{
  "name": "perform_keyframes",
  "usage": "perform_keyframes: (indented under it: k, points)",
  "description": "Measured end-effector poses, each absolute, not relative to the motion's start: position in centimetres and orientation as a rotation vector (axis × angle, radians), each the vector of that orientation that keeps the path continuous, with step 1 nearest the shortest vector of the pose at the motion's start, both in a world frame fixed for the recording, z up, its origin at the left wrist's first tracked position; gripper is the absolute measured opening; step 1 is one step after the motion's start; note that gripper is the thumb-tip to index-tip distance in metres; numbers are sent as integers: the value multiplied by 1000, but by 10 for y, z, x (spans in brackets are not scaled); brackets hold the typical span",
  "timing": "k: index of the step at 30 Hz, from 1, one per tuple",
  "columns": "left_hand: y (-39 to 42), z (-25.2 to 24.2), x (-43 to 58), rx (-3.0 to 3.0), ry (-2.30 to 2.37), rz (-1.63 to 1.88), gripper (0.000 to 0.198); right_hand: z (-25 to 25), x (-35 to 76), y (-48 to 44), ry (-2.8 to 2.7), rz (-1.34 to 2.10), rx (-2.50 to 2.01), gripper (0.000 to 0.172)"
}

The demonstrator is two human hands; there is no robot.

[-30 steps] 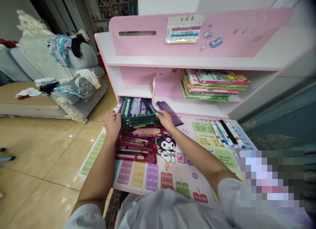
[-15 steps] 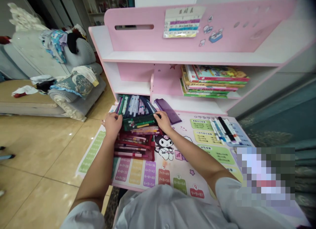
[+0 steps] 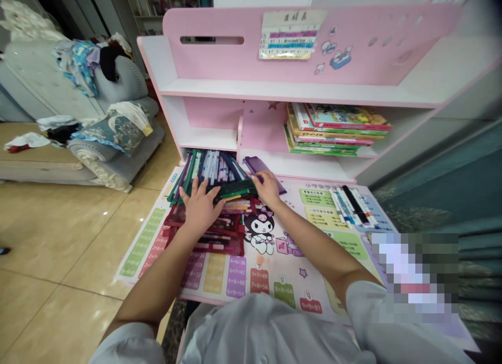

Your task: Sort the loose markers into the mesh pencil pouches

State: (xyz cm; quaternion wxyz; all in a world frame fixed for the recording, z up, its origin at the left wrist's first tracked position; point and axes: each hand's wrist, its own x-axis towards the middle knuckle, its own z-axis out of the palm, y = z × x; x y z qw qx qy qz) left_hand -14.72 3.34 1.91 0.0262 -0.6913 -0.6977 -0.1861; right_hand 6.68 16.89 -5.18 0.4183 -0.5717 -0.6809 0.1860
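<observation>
On a pink printed times-table desk mat [image 3: 270,285], the open left hand [image 3: 201,209] lies across a full red fabric pen case [image 3: 207,238]; the right hand [image 3: 269,189] rests at two o'clock on a full green pen case [image 3: 237,189], its grip unclear.

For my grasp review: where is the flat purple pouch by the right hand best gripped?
Across the middle of the flat purple pouch, from above, with the right hand: it lies slantwise and narrow, and that stretch is clear of the coloured pens.

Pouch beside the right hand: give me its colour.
The pouch is dark purple, shown best in the head view.
</observation>
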Motion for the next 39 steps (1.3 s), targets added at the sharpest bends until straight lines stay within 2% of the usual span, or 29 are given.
perform_keyframes:
  k: [3, 8, 10, 13, 15, 17, 21, 26, 33, 39]
  points:
    - [34, 20, -148, -2113, -2187, -564, 36, -49, 87, 184, -1603, 399, -1611, 33]
    - [33, 23, -145, -2091, -2192, -559, 37, -47, 111, 203, -1703, 421, -2032, 55]
    - [32, 22, -144, -2087, -2180, -553, 38, -47, 115, 205, -1763, 415, -2110, 54]
    - [32, 20, -143, -2086, -2172, -546, 39, -45, 120, 204, -1773, 432, -2118, 37]
    - [32, 19, -144, -2083, -2166, -547, 39, -42, 126, 200, -1779, 440, -2054, 25]
    - [33, 18, -144, -2079, -2161, -548, 39, -38, 136, 192, -1780, 412, -1959, 21]
    - [34, 16, -143, -2071, -2149, -555, 39, -32, 159, 160, -1724, 325, -1699, 22]
    - [36, 13, -141, -2066, -2104, -576, 40, -30, 177, 104, -1517, 440, -1257, 28]
    - [32, 27, -119, -2109, -2078, -749, 32, -21, 176, 41, -1463, 675, -1066, 29]
    - [11, 51, -67, -2595, -2061, -1024, 28, -23, 155, 17, -1475, 935, -938, 29]
